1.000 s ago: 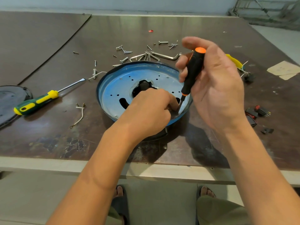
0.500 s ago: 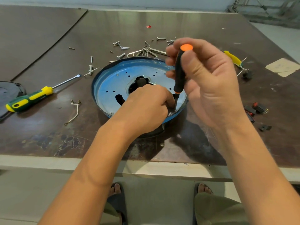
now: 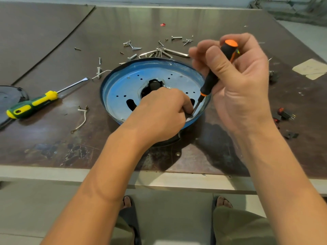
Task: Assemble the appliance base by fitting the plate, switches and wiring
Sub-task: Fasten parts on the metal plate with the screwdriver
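Observation:
A round blue metal plate (image 3: 123,89) with holes and a dark centre opening sits in the appliance base on the brown table (image 3: 53,142). My left hand (image 3: 162,114) rests on the plate's near right part, fingers curled at a small screw by the rim. My right hand (image 3: 237,82) grips a black screwdriver with an orange cap (image 3: 212,76), held tilted, its tip down at that screw beside my left fingertips. Several small black and red switches (image 3: 284,114) lie to the right. A short white wire (image 3: 83,119) lies left of the plate.
A green and yellow screwdriver (image 3: 33,105) lies at the left, next to a dark round cover (image 3: 8,98) at the table's left edge. Loose screws and hex keys (image 3: 159,52) are scattered behind the plate. Paper scraps (image 3: 309,68) lie far right.
The right hand has tilted the orange-capped screwdriver's top to the right while its tip stays at the screw. The left hand keeps its place on the plate.

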{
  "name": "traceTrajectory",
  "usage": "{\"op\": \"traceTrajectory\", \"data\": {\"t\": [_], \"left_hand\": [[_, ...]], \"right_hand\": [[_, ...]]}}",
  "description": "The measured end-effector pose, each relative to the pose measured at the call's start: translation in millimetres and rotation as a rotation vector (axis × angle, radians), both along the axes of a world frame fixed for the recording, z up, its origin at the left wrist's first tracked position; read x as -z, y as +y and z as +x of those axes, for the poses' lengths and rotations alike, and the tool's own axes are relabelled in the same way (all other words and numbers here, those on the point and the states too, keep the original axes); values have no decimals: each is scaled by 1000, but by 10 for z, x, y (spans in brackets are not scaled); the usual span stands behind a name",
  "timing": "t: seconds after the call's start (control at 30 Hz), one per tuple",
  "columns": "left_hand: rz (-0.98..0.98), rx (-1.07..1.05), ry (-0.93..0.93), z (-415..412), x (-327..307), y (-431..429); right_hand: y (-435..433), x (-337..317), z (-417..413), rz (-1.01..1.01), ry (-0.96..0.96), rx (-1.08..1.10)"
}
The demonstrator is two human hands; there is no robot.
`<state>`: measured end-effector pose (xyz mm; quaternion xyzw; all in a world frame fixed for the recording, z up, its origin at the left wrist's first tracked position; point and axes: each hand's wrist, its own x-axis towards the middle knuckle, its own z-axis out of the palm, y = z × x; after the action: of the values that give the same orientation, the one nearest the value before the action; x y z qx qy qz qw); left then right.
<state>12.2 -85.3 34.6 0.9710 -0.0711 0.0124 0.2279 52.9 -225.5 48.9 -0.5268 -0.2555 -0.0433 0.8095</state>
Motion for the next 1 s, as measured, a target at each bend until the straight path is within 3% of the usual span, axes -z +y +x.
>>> {"op": "traceTrajectory", "data": {"t": [0.23,0.4,0.53,0.7,0.93,1.0], "left_hand": [[11,1,7,12,-3,-3],[27,2,-15,3,-5,6],[31,6,-8,7,6,6],[35,1,-15,4,7,-6],[34,8,-19,2,20,-4],[33,11,-17,7,22,-2]], "right_hand": [[-36,0,17,89,141,-106],[8,17,-14,18,27,-71],[58,23,-25,32,14,-7],[-5,18,5,66,86,-78],[38,23,-7,24,-2,71],[34,18,-4,32,9,14]]}}
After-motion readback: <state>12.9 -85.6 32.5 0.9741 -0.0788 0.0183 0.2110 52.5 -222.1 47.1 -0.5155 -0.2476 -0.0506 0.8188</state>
